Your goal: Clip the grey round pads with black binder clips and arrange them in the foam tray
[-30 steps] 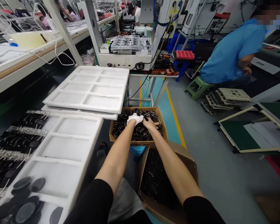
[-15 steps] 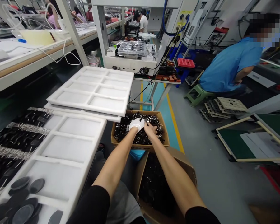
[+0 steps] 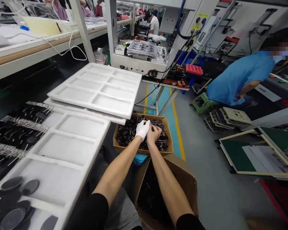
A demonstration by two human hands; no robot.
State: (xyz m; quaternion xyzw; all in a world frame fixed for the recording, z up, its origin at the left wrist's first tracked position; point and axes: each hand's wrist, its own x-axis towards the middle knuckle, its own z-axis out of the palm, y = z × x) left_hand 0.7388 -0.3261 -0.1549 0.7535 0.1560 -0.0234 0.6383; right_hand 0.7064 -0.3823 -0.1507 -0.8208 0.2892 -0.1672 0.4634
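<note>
My left hand (image 3: 142,128), in a white glove, and my bare right hand (image 3: 154,133) meet over a cardboard box (image 3: 167,149) at the centre. Their fingers are bent and pressed together at the tips. Whatever they pinch is small, dark and mostly hidden. Black binder clips (image 3: 127,133) with shiny wire handles fill the box beneath both hands. Under my right forearm stands a second, open cardboard box (image 3: 190,188) with black pieces (image 3: 151,195) inside, too dark to make out.
White compartmented trays (image 3: 86,166) lie at left, one overlapping another. Black discs (image 3: 13,218) lie in the near tray, beside rows of black pieces with wire handles (image 3: 16,137). A co-worker in blue (image 3: 240,80) sits at right on a green stool (image 3: 201,103). A cart (image 3: 235,156) stands nearby.
My right hand has turned and drawn its fingers in against my left. Both hands have come closer together. The camera view has shifted slightly.
</note>
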